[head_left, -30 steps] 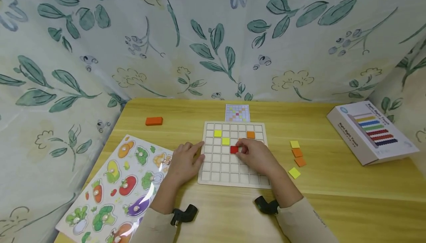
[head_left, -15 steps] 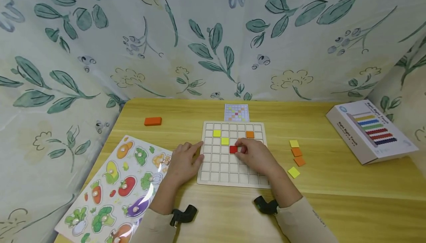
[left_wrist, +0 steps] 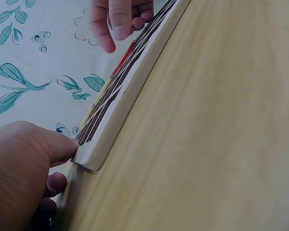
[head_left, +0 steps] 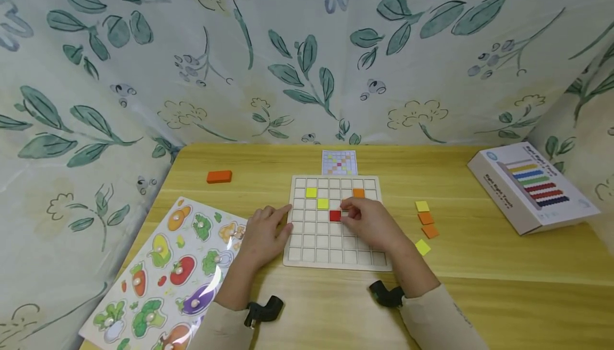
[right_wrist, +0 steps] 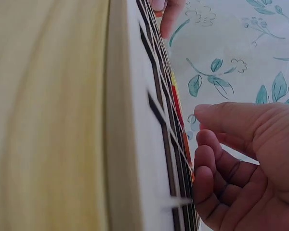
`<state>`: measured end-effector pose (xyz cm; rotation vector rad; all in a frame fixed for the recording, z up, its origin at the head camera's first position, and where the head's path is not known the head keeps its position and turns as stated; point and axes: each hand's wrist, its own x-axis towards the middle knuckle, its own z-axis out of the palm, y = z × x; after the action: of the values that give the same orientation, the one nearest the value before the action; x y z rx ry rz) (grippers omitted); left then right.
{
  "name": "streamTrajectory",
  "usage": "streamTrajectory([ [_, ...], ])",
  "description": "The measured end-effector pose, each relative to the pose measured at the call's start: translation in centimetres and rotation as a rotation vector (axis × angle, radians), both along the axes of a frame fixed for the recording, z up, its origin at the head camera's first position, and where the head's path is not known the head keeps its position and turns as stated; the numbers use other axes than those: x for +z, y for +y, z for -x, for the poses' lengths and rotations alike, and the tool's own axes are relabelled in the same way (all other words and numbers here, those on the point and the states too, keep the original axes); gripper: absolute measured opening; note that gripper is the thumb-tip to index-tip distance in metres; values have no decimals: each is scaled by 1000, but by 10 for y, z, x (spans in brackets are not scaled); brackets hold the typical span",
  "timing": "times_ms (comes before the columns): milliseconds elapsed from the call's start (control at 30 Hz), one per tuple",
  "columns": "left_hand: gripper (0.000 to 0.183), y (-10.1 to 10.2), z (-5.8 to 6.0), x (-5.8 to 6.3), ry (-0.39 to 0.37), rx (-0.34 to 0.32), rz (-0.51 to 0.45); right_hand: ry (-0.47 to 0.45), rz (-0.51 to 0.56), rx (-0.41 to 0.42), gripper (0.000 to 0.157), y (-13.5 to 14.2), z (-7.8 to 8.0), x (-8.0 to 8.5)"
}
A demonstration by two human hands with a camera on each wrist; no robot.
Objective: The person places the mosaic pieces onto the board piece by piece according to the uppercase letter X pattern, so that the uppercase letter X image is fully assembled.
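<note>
A pale wooden grid board (head_left: 309, 255) lies flat on the table. The fingertips of my left hand (head_left: 264, 235) touch its left edge; in the left wrist view the thumb rests against the near corner. Over the board's right half is my right hand (head_left: 369, 225), fingers loosely bent, its thumb and forefinger tips right beside a red tile (head_left: 334, 216) in the middle. Nothing shows between them. Two yellow tiles, one nearer (head_left: 323, 203) and one farther (head_left: 311, 192), step diagonally up-left from the red one. An orange tile (head_left: 358, 193) sits at upper right. My right hand hides several cells.
Behind the board lies a small printed pattern card (head_left: 339, 162). Loose yellow and orange tiles (head_left: 425, 217) lie to its right, before a white box (head_left: 532, 187). At left are a vegetable puzzle board (head_left: 168, 275) and an orange block (head_left: 219, 177).
The right fingertips have drawn slightly away from the red tile, which stays in its cell. The left hand holds its place at the board's edge. The whole view shifts a little.
</note>
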<state>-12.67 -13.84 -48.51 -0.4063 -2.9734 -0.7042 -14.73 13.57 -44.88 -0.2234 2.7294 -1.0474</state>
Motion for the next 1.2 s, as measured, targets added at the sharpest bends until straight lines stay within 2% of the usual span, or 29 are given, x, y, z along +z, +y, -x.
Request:
streamTrajectory([
  [267, 49, 0, 0, -4, 23, -6, 2, -53, -3, -97, 28, 24, 5, 5],
  [533, 48, 0, 0, -1, 14, -1, 0, -54, 0, -162, 35, 62, 11, 11],
  [767, 48, 0, -1, -1, 13, 3, 0, -78, -28, -228, 42, 101, 7, 15],
  [1033, 48, 0, 0, 0, 11, 2, 4, -88, -77, -270, 47, 144, 1, 9],
  [1200, 47, 0, -1, 0, 23, -5, 0, -157, -90, -289, 52, 162, -2, 9],
])
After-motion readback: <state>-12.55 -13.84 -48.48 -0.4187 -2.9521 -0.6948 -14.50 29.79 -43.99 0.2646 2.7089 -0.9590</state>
